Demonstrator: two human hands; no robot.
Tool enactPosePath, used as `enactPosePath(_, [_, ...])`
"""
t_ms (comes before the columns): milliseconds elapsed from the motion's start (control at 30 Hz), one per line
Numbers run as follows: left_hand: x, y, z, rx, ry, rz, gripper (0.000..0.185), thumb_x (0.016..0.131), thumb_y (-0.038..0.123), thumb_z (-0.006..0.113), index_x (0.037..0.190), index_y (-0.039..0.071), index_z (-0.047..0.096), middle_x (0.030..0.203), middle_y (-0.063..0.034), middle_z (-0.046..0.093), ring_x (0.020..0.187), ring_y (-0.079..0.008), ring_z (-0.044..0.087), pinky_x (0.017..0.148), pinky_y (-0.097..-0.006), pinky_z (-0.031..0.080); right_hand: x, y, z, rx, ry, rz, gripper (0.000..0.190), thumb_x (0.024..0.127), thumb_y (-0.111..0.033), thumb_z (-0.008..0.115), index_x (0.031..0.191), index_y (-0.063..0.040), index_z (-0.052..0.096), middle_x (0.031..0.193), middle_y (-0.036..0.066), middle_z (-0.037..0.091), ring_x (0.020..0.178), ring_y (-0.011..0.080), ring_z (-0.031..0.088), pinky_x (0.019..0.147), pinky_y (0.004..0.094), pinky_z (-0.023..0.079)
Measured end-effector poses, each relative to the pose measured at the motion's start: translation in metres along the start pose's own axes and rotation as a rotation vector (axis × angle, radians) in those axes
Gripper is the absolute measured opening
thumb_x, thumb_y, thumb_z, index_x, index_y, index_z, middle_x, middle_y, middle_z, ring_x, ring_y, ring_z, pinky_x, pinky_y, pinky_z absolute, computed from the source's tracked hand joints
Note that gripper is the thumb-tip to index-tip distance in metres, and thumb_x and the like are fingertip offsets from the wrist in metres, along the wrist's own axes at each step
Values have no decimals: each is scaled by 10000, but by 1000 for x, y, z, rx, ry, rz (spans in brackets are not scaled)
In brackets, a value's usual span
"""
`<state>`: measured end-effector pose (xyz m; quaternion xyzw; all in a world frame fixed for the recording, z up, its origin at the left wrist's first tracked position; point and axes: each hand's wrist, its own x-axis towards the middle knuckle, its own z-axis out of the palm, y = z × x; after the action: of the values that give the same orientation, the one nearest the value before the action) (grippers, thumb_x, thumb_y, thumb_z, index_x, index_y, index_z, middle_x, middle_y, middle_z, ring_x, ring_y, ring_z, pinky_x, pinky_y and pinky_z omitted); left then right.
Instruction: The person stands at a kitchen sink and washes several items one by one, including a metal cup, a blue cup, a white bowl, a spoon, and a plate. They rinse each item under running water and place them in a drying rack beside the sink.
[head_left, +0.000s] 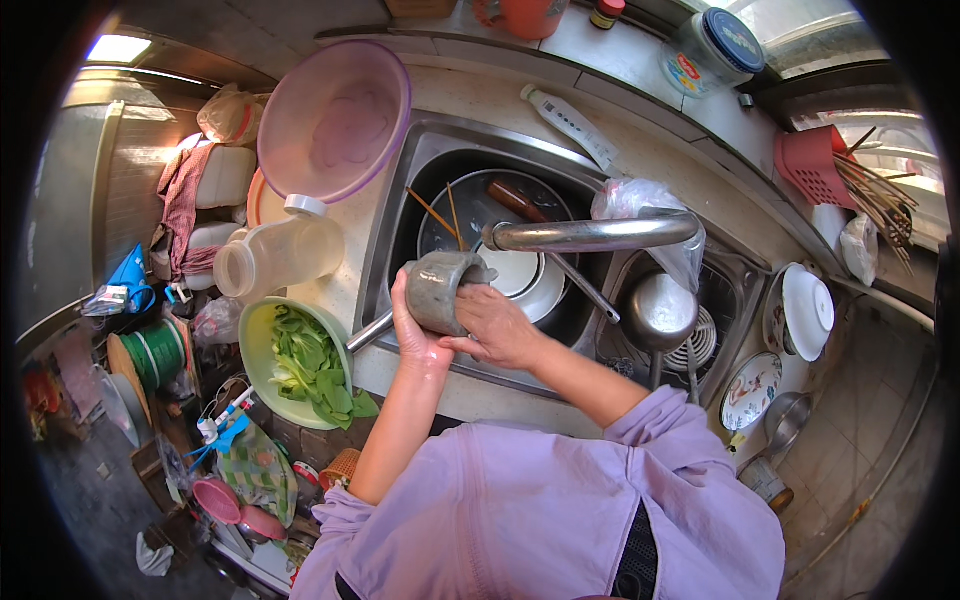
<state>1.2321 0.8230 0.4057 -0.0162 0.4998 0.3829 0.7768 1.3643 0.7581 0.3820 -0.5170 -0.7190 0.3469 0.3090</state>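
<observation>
My left hand (412, 330) grips a wet grey stone mortar (433, 294) from its left side and underneath. The mortar is tilted over the sink's near edge, its mouth facing right. Fingers of my right hand (499, 322) reach into that mouth, so their tips are hidden; the thumb lies near my left wrist. Below the mortar, the left basin of the steel sink (375, 255) holds a large metal pan (480, 184), white bowls (517, 271), a pair of chopsticks (433, 214) and a brown wooden handle (517, 199). The curved metal faucet (600, 234) passes over the basin.
Left of the sink stand a green basin (259, 375) with leafy greens (304, 360), a plastic jug (289, 251) and a pink basin (330, 120). The right basin holds a metal ladle (660, 315). Bowls (806, 311) and a patterned plate (752, 390) sit farther right.
</observation>
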Motion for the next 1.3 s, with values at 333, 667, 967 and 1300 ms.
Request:
enactPosePath(333, [23, 19, -23, 318, 179, 411, 471, 874, 422, 692, 1173, 72, 592, 1139, -60, 629, 1069, -176, 594, 957, -368, 472, 12, 78, -16, -46, 240, 304, 385, 884, -25, 564, 1269, -32, 588, 1124, 183, 644, 1050, 328, 632, 919, 383, 501])
enactPosePath(667, [15, 23, -5, -182, 191, -135, 662, 842, 643, 557, 1334, 200, 544, 1371, -76, 536, 1275, -296, 496, 1076, -499, 384, 102, 198, 16, 734, -13, 978, 239, 974, -170, 556, 1076, 10, 674, 1003, 150, 707, 893, 237, 693, 830, 316, 562])
enactPosePath(967, [18, 11, -14, -215, 185, -166, 643, 850, 628, 539, 1330, 202, 551, 1359, -62, 557, 1293, -285, 480, 1094, -487, 371, 33, 25, -12, 377, 188, 236, 302, 966, -267, 579, 1133, -32, 671, 1255, 150, 629, 1188, 307, 588, 1009, 420, 455])
enactPosePath(1300, [-1, -5, -3, 239, 130, 333, 456, 905, 408, 649, 1207, 83, 542, 1165, -62, 601, 1084, -202, 578, 959, -367, 463, -10, 23, -36, -219, 145, -60, 363, 874, -368, 670, 996, -26, 684, 1134, 129, 658, 1120, 265, 593, 1000, 431, 430])
